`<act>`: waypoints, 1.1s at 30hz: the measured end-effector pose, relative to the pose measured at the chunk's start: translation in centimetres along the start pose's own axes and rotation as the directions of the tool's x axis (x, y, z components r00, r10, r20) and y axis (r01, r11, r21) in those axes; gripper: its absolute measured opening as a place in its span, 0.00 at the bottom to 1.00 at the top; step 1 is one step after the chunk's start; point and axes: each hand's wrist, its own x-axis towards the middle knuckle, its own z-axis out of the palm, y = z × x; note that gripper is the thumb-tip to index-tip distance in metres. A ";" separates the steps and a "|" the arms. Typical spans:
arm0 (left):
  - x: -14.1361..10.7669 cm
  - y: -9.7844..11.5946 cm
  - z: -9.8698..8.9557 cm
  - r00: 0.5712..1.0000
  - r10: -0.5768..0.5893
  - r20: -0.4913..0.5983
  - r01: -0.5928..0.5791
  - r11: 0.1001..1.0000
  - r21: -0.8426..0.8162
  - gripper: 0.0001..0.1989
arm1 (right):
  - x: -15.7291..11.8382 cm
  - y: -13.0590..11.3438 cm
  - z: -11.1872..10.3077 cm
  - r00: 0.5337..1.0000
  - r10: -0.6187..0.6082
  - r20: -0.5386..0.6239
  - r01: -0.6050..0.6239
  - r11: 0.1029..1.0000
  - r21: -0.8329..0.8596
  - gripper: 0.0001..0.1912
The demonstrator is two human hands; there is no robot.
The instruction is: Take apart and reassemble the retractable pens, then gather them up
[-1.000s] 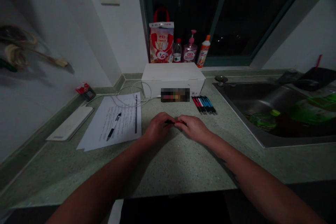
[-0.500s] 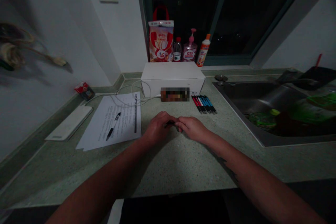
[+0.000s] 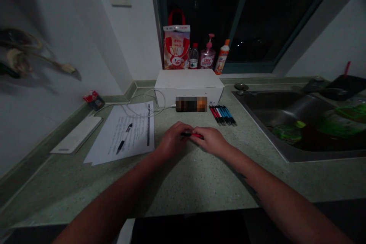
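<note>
Between my two hands, just above the counter, lies a red and black pen (image 3: 197, 135), roughly level from left to right. My left hand (image 3: 175, 137) is closed on its black end. The red end sits in the closed fingers of my right hand (image 3: 210, 139); part of the pen is hidden by both hands. Beyond my right hand, a row of several pens (image 3: 223, 115) in red, white and blue with black ends lies side by side. To the left, a white and black pen (image 3: 124, 138) rests on printed sheets of paper (image 3: 114, 156).
A white box (image 3: 188, 78) stands at the back, with a blurred-out device (image 3: 191, 104) on a white cable before it. Behind are a bag (image 3: 176, 47) and several bottles. A steel sink (image 3: 274, 137) is on the right; a white flat case (image 3: 76, 135) lies left.
The red part of the pen now shows between my hands, where it was hidden before. Both hands stay nearly in place, and the view has tipped slightly.
</note>
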 end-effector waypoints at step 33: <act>0.5 -0.3 -0.8 0.941 -0.338 0.010 0.332 0.920 -0.206 0.07 | 0.3 0.4 -0.5 0.999 0.033 -0.031 -0.036 0.996 -0.077 0.12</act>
